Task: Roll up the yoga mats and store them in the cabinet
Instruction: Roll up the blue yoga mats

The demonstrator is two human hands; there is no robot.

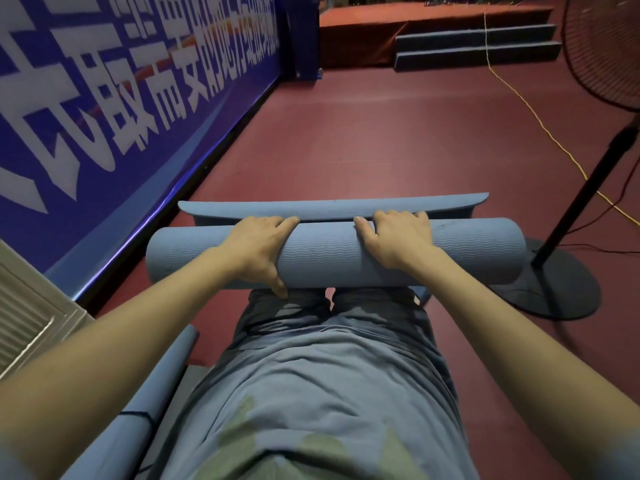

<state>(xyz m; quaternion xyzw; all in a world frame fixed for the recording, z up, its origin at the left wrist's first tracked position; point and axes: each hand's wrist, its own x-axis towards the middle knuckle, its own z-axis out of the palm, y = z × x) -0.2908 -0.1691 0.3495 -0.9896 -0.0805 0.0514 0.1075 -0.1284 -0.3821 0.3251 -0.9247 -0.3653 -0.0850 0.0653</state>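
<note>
A blue yoga mat [329, 254] lies across the red floor in front of me, wound into a thick roll with ribbed texture. Its last loose flap [332, 206] curls up just beyond the roll. My left hand [259, 251] wraps over the roll's left half, thumb down on the near side and fingers over the top. My right hand [394, 237] grips the roll's right half, fingers curled over the top toward the flap. A second rolled blue mat [145, 403] with a dark strap lies at my lower left.
A blue banner wall [121, 109] runs along the left. A standing fan's pole and round black base [554, 289] are close on the right, with a yellow cord [540, 123] across the floor. A red stage with steps [474, 46] stands far ahead. A white louvred panel [27, 317] is at the left.
</note>
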